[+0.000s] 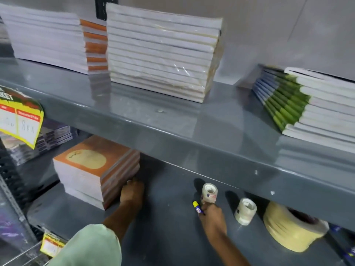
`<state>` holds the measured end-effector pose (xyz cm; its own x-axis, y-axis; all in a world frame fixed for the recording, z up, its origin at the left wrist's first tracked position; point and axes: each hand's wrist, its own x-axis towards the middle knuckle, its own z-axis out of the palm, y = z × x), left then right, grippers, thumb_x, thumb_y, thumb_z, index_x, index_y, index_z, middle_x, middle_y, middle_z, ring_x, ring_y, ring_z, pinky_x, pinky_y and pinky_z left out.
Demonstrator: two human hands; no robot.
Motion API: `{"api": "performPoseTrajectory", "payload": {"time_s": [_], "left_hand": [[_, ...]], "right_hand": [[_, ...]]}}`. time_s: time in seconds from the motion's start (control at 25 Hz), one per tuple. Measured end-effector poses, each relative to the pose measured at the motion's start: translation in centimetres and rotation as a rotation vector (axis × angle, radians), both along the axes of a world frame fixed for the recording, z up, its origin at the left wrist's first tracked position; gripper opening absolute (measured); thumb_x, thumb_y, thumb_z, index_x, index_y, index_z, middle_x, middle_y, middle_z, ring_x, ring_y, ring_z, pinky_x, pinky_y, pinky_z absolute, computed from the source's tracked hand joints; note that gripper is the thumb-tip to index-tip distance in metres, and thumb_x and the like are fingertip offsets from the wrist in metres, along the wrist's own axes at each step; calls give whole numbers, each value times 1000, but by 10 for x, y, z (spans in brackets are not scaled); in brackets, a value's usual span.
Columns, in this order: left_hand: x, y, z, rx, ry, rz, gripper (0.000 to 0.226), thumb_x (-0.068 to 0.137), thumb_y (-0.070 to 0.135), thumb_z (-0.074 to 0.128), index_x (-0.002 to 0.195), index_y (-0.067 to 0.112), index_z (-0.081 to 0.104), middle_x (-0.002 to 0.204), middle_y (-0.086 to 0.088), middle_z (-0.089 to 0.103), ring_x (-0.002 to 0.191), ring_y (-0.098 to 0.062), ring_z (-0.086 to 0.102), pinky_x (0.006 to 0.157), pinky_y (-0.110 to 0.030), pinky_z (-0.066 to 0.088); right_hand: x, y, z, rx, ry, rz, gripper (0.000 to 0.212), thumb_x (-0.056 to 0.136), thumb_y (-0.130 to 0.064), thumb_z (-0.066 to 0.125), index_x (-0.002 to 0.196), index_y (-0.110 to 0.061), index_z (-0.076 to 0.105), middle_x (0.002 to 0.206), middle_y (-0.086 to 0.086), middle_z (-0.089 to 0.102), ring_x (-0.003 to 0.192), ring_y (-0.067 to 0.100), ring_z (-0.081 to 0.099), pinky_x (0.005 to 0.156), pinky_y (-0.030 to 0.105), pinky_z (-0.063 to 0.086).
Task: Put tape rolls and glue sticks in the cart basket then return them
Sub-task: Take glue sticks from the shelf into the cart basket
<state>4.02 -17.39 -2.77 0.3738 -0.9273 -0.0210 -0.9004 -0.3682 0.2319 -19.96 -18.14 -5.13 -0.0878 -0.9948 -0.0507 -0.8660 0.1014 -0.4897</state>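
On the lower grey shelf (169, 223) my right hand (212, 217) grips a clear tape roll pack (209, 192) standing upright, with a blue and yellow glue stick (196, 206) held in the same hand. A second clear tape roll pack (245, 211) stands just to the right, untouched. Further right a large cream tape roll (292, 229) lies on its side. My left hand (132, 192) rests against the right side of a stack of orange-covered notebooks (96, 169); whether it holds anything is hidden.
The upper shelf edge (192, 139) overhangs the lower shelf closely. On it stand white paper stacks (163, 54) and green-spined books (299, 106). A yellow price tag (21, 120) hangs at left. A wire cart edge (23, 254) shows bottom left.
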Motion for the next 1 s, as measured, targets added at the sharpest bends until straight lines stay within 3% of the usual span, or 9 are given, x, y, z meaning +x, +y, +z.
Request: {"api": "performPoseTrajectory", "payload": {"time_s": [0.2, 0.32, 0.44, 0.6, 0.76, 0.84, 0.92, 0.96, 1.0], "left_hand": [[-5, 15, -7, -110, 95, -156, 23, 84, 1, 47, 103, 4, 59, 122, -16, 55, 115, -33, 48, 98, -37, 40], [-6, 21, -19, -194, 233, -143, 23, 81, -5, 46, 99, 0, 61, 119, -19, 54, 112, -34, 47, 97, -38, 40], [-6, 18, -29, -229, 285, -125, 18, 81, 1, 49, 93, -2, 62, 115, -19, 56, 109, -34, 48, 100, -38, 39], [-13, 19, -26, -347, 344, -5, 20, 73, -10, 46, 88, -4, 57, 106, -25, 54, 98, -40, 50, 87, -42, 40], [-13, 24, -11, -184, 317, 127, 22, 85, -6, 43, 103, -3, 55, 116, -24, 57, 110, -37, 53, 93, -39, 40], [-1, 38, -2, -201, 414, 156, 16, 85, 2, 49, 92, -7, 61, 107, -29, 63, 102, -38, 58, 83, -41, 42], [16, 61, 7, -297, 616, 219, 11, 78, 3, 62, 77, -7, 66, 86, -31, 68, 80, -31, 64, 66, -40, 42], [29, 82, 9, -336, 749, 280, 5, 73, 1, 66, 70, 0, 69, 72, -25, 68, 68, -24, 62, 60, -34, 42], [38, 102, 11, -367, 893, 357, 15, 70, -3, 68, 61, 9, 68, 58, -15, 66, 57, -18, 58, 56, -29, 43]], "right_hand": [[14, 3, 4, 11, -5, 11, 17, 91, -18, 54, 95, -7, 65, 98, 15, 70, 92, 32, 66, 63, 25, 38], [23, 3, 5, 7, -29, 29, 15, 90, -16, 56, 94, -6, 65, 98, 16, 70, 92, 33, 65, 65, 27, 40], [34, 0, 5, 24, -38, 53, 16, 89, -15, 57, 96, -3, 65, 98, 19, 70, 93, 35, 66, 66, 31, 44], [48, -6, 9, 44, -36, 97, 15, 86, -11, 59, 93, -1, 67, 97, 21, 71, 90, 36, 66, 65, 34, 47], [70, -2, 22, 29, -140, 132, 11, 79, -10, 67, 86, -3, 71, 90, 22, 73, 84, 35, 66, 66, 33, 47], [88, 4, 31, 28, -243, 161, 10, 77, -6, 69, 85, 0, 72, 78, 21, 69, 74, 28, 61, 65, 29, 42], [110, 16, 43, 84, -386, 207, 10, 76, 0, 69, 85, 2, 72, 70, 15, 63, 72, 21, 58, 67, 26, 41], [128, 26, 45, 127, -465, 244, 7, 76, 2, 69, 82, 0, 73, 67, 13, 62, 70, 20, 58, 67, 25, 42], [145, 37, 48, 167, -524, 293, 9, 77, 4, 68, 76, -4, 73, 63, 11, 62, 65, 19, 57, 65, 25, 42]]}}
